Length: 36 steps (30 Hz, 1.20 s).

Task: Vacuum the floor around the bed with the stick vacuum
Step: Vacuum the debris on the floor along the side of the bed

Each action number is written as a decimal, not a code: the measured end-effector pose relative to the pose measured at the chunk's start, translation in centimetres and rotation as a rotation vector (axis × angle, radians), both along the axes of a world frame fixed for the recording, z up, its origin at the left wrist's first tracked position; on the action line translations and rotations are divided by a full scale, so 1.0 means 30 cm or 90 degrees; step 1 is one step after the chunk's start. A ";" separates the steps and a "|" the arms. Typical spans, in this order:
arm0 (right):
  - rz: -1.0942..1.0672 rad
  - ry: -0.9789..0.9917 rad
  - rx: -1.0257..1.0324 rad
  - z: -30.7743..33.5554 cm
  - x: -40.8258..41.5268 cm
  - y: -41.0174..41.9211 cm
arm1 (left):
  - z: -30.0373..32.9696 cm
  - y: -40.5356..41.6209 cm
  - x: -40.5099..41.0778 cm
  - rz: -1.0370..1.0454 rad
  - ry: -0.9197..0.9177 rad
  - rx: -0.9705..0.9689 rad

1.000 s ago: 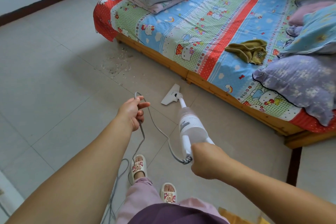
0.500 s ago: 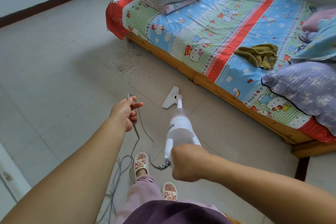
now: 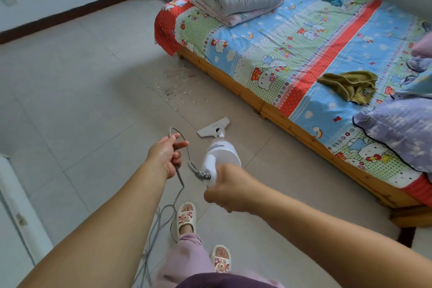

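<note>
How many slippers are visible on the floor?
2. One slipper is beside the cord, below the left hand; the other is nearer the bottom edge. Both are on feet.

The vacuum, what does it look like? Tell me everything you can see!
The stick vacuum is white, plastic-looking, with a fat rounded body and a thin tube down to a flat, wedge-shaped floor head resting on the pale tiles beside the bed. It leans back toward the person. The right hand grips its handle; a grey cord leaves the back and loops through the left hand.
</note>
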State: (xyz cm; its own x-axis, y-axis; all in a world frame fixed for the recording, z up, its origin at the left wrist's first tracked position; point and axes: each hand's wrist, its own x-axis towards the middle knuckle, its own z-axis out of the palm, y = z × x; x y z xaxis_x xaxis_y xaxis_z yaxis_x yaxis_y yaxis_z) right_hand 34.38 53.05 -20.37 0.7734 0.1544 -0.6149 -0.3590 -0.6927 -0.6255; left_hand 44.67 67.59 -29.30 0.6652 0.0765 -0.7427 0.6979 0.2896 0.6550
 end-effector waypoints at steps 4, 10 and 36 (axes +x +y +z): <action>-0.094 0.012 0.092 -0.019 0.051 0.000 | 0.004 -0.008 0.013 0.001 0.005 -0.001; -0.216 0.000 0.178 -0.074 0.102 -0.008 | -0.002 0.004 0.043 0.015 0.008 -0.008; 0.229 0.044 -0.330 -0.234 0.100 -0.194 | -0.030 0.032 0.096 -0.004 0.021 0.009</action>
State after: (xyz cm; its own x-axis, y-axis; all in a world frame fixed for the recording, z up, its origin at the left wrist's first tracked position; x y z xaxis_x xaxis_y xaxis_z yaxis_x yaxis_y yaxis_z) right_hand 37.39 47.22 -27.39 0.6846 0.0670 -0.7258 -0.0741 -0.9842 -0.1608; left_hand 47.56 68.54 -30.19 0.6411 0.0832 -0.7629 0.7205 0.2769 0.6357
